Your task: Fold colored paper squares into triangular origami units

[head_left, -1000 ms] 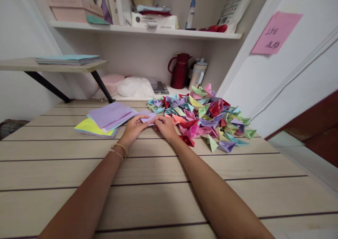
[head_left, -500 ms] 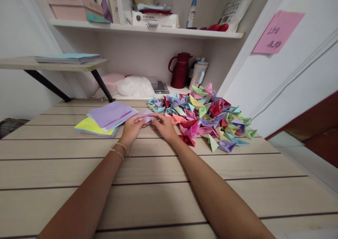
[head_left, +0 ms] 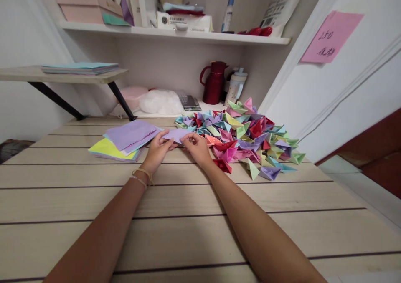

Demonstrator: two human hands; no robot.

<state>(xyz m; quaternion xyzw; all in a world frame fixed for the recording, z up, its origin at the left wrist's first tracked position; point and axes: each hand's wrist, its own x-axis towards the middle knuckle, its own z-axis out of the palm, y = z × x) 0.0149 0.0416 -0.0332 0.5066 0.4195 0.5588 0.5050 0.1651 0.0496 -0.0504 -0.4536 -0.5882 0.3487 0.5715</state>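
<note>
A piece of purple paper (head_left: pixel 176 135) is held between my two hands, just above the slatted table (head_left: pixel 175 199). My left hand (head_left: pixel 157 150) grips its left end, thumb and fingers closed on it. On the right end, my right hand (head_left: pixel 197 148) pinches the near edge with thumb and fingertips. Fingers hide part of the paper, so its folds are hard to make out. Beyond my left hand lies a stack of purple paper sheets (head_left: pixel 131 135) over yellow ones (head_left: pixel 109 148). A heap of folded paper boats (head_left: pixel 241 139) in many colours spreads beside my right hand.
A small raised stand (head_left: pixel 94 79) at the left bears more paper sheets (head_left: pixel 79 68). Behind the table, a white cubby holds a red jug (head_left: pixel 214 84), a pale bottle (head_left: pixel 235 87) and a white plastic bag (head_left: pixel 161 102). A pink note (head_left: pixel 332 36) hangs on the right wall.
The purple paper now shows a broader flat face between my hands. My right hand's fingers have curled in and shifted slightly right; my left hand stays nearly in place.
</note>
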